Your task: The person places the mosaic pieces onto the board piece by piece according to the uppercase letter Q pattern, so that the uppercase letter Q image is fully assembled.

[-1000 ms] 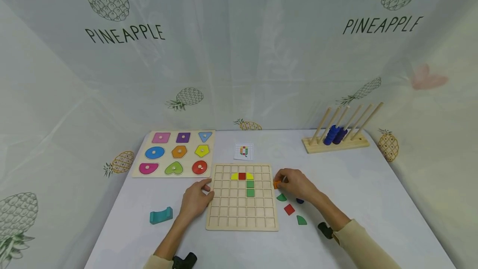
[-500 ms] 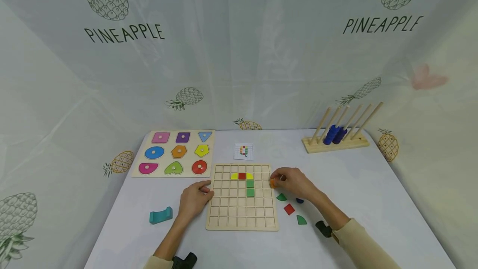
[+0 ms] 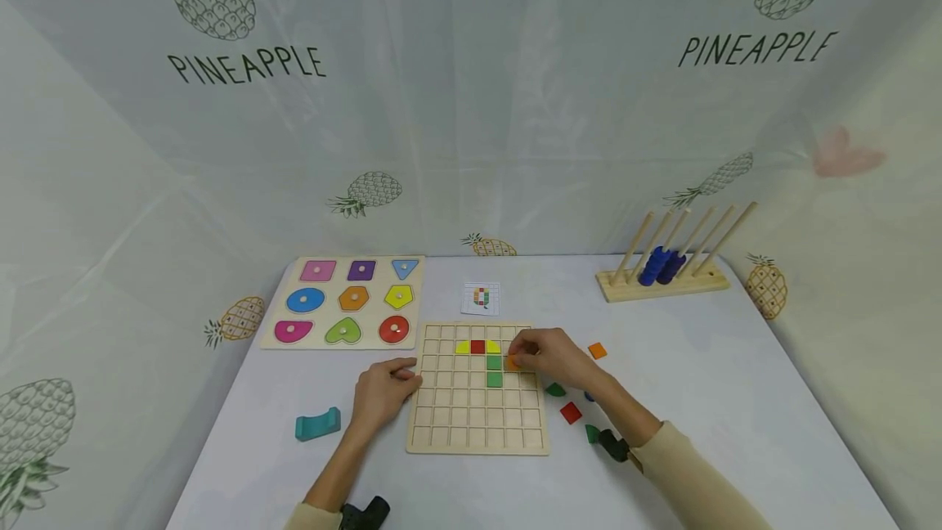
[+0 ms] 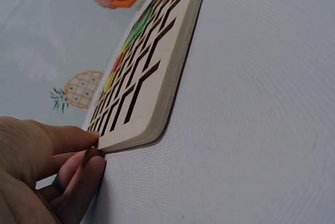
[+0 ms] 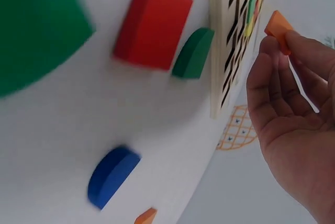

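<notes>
The wooden grid board [image 3: 478, 424] lies flat, with yellow, red and green tiles in several of its cells. My left hand [image 3: 384, 393] rests at its left side, fingertips touching the edge; in the left wrist view the index finger [image 4: 73, 138] is stretched out to the board's side. Over the right part of the board, my right hand [image 3: 555, 357] pinches an orange tile [image 5: 280, 29] between thumb and fingers. The tile is just right of the upper green tile [image 3: 494, 362] in the head view. The right wrist view shows it held above the board.
Loose tiles lie right of the board: red [image 3: 571, 413], green [image 3: 555, 390], blue [image 5: 112, 176] and orange [image 3: 598, 350]. Behind are a pattern card [image 3: 481, 299], a shape puzzle [image 3: 334, 299] and a peg stand [image 3: 666, 289]. A teal block [image 3: 318, 424] lies left.
My right hand has moved left from beside the board to above its right part, carrying the orange tile. Another orange tile now shows where the hand was. The left hand has stayed at the board's edge.
</notes>
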Tool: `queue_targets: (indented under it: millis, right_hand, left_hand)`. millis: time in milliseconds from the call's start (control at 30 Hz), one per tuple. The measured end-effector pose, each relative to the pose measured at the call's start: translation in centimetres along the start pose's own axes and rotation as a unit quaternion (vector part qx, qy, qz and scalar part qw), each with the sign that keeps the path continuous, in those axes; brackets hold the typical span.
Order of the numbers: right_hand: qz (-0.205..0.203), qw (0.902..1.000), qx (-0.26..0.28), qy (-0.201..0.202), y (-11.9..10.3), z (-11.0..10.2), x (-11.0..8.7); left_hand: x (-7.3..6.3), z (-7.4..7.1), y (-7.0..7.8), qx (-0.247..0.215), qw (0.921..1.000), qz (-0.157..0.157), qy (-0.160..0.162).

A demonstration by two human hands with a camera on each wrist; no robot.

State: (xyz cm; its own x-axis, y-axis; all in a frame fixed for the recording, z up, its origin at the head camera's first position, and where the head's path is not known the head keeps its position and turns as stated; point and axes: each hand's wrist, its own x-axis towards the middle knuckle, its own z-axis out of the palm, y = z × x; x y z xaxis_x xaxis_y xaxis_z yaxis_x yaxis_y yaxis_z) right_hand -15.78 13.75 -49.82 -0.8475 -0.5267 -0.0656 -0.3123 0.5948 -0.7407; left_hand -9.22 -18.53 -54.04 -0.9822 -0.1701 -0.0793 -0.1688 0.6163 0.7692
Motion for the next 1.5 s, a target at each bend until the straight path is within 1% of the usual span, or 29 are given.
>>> queue_targets:
  millis: [133, 233, 500, 700, 867, 967, 1033, 1333, 1500]
  right_hand:
    - [-0.017, 0.9998, 0.01, -0.005, -0.6, 0.5, 0.8]
    - [-0.028, 0.9994, 0.018, -0.008, -1.0, 1.0, 1.5]
    - [-0.039, 0.9987, 0.026, -0.019, -2.1, 2.1, 3.1]
    - [-0.033, 0.9985, 0.038, -0.019, -3.0, 2.8, 4.2]
    - [-0.024, 0.9986, 0.041, -0.025, -3.5, 3.7, 4.9]
    - [-0.013, 0.999, 0.031, -0.03, -3.5, 4.4, 5.1]
    - [-0.013, 0.9993, 0.021, -0.028, -3.5, 4.7, 5.2]
    - [-0.024, 0.9992, -0.024, -0.021, -3.9, 5.4, 5.5]
    - [-0.034, 0.9975, -0.059, -0.02, -4.1, 5.8, 5.9]
  left_hand:
    - [0.0, 0.0, 0.2, -0.034, 0.9993, -0.006, -0.013]
    - [0.0, 0.0, 0.3, -0.047, 0.9987, -0.008, -0.019]
    - [0.2, -0.1, 0.4, -0.047, 0.9987, -0.004, -0.022]
    - [0.3, -0.2, 0.5, -0.041, 0.999, -0.006, -0.019]
    - [0.0, -0.2, 0.6, -0.035, 0.9992, -0.009, -0.02]
    - [-0.2, -0.1, 0.5, -0.031, 0.9992, -0.009, -0.022]
    - [-0.2, 0.0, 0.3, -0.028, 0.9994, -0.007, -0.02]
    - [-0.2, 0.3, 0.2, -0.014, 0.9998, -0.003, -0.013]
    - [-0.2, 0.2, 0.3, -0.006, 0.9999, -0.005, -0.012]
